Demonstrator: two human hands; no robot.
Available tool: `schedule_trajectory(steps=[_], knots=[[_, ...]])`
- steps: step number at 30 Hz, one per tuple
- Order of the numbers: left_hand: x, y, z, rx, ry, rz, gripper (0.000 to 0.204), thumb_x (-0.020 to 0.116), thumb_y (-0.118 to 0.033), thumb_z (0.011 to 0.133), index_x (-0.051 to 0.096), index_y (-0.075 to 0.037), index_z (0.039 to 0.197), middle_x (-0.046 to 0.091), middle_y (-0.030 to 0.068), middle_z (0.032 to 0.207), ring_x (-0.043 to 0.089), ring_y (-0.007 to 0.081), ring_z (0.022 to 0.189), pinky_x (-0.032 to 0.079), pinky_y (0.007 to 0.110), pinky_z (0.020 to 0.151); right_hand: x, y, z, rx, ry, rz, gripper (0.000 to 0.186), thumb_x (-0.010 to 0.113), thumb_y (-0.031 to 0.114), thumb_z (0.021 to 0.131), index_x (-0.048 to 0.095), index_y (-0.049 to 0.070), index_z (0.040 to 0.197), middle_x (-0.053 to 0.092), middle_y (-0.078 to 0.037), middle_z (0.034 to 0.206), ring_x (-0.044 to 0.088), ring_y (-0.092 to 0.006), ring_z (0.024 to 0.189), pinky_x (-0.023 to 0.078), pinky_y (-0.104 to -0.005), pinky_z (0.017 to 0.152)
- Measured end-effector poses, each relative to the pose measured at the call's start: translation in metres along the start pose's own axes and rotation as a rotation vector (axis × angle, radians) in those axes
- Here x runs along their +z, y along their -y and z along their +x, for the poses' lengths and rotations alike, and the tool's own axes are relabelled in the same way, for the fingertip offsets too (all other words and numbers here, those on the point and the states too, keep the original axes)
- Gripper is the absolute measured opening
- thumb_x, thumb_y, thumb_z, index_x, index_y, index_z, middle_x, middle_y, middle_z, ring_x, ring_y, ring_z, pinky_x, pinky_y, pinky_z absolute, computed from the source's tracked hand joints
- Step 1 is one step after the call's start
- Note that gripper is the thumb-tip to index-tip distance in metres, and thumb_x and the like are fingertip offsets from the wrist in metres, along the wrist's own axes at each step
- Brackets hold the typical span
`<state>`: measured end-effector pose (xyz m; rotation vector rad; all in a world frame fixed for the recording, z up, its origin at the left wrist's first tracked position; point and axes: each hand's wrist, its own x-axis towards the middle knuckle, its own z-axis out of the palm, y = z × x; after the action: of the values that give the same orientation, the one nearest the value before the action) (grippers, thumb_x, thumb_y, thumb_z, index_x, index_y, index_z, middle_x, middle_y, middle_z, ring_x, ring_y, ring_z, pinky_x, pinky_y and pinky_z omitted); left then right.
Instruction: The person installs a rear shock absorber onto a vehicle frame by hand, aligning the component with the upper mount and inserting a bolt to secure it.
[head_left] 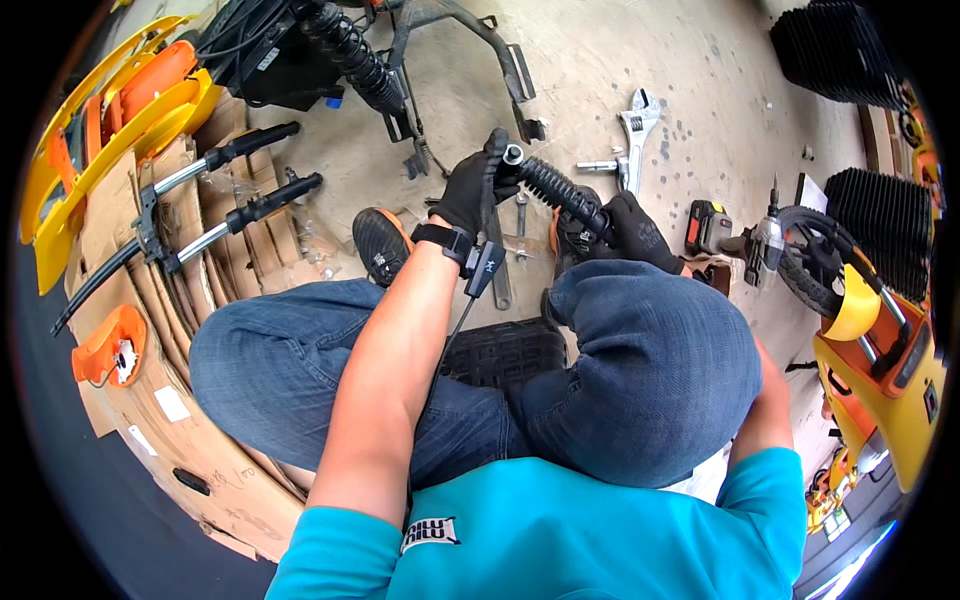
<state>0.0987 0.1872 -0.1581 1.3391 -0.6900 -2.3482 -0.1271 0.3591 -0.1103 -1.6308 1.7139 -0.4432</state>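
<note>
A black coil-spring shock absorber (555,188) is held at a slant above the floor, between my shoes. My left hand (473,188), in a black glove, is closed round its upper left end, beside a shiny metal eye. The lower right end is in my right hand (640,236), also gloved in black, just past my right knee. Part of each end is hidden by the gloves. Beyond the right hand an adjustable wrench (640,122) lies on the floor, with a small metal tool (600,166) beside it. A long wrench (500,262) lies between my feet.
A black vehicle frame (455,22) with another shock (352,58) stands ahead. To the left, a front fork (200,240) and an orange part (112,345) rest on cardboard (215,480). A cordless driver (766,243), a wheel (808,262) and yellow panels (905,385) are at right.
</note>
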Motion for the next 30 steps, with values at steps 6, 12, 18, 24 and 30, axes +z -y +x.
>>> schedule_trajectory(steps=[6, 12, 18, 24, 30], knots=[[-0.011, 0.009, -0.002, -0.121, -0.002, 0.053, 0.035, 0.070, -0.047, 0.088, 0.066, -0.012, 0.092, 0.060, 0.0001, 0.078, 0.055, 0.0101, 0.062, 0.049, 0.022, 0.060, 0.001, -0.002, -0.004, -0.002, -0.084, -0.325, 0.034, 0.069, 0.012, 0.073, 0.051, -0.001, 0.099, 0.048, -0.018, 0.102, 0.055, -0.0371, 0.094, 0.050, -0.0448, 0.077], [-0.007, 0.022, -0.008, -0.069, -0.083, 0.201, 0.025, 0.068, -0.035, 0.091, 0.064, -0.010, 0.088, 0.059, 0.0012, 0.074, 0.056, 0.0108, 0.058, 0.051, 0.025, 0.055, -0.002, 0.003, -0.005, -0.075, -0.081, -0.572, 0.029, 0.062, 0.016, 0.079, 0.054, 0.001, 0.102, 0.049, -0.015, 0.106, 0.054, -0.0331, 0.100, 0.049, -0.0446, 0.077], [-0.006, 0.028, -0.007, -0.145, -0.184, 0.400, 0.028, 0.068, -0.032, 0.090, 0.064, -0.006, 0.079, 0.062, 0.0043, 0.069, 0.059, 0.0129, 0.054, 0.051, 0.027, 0.049, 0.012, 0.006, -0.004, 0.020, -0.031, -0.654, 0.027, 0.060, 0.017, 0.081, 0.055, 0.002, 0.103, 0.049, -0.014, 0.106, 0.054, -0.0301, 0.101, 0.051, -0.0420, 0.076], [-0.008, 0.029, -0.010, -0.108, -0.140, 0.284, 0.022, 0.068, -0.022, 0.088, 0.062, -0.002, 0.082, 0.058, 0.0062, 0.066, 0.056, 0.0164, 0.051, 0.048, 0.028, 0.048, 0.011, -0.001, -0.001, 0.103, 0.019, -0.690, 0.025, 0.062, 0.016, 0.083, 0.055, 0.000, 0.102, 0.050, -0.015, 0.105, 0.055, -0.0315, 0.100, 0.053, -0.0425, 0.074], [-0.040, 0.030, 0.001, -0.174, 0.021, -0.017, 0.018, 0.058, -0.016, 0.095, 0.063, 0.000, 0.101, 0.064, 0.0087, 0.092, 0.062, 0.0163, 0.075, 0.053, 0.026, 0.070, 0.011, -0.029, -0.019, 0.320, -0.198, -0.460, 0.028, 0.069, 0.009, 0.074, 0.055, 0.000, 0.097, 0.050, -0.020, 0.103, 0.055, -0.0363, 0.096, 0.050, -0.0444, 0.078]])
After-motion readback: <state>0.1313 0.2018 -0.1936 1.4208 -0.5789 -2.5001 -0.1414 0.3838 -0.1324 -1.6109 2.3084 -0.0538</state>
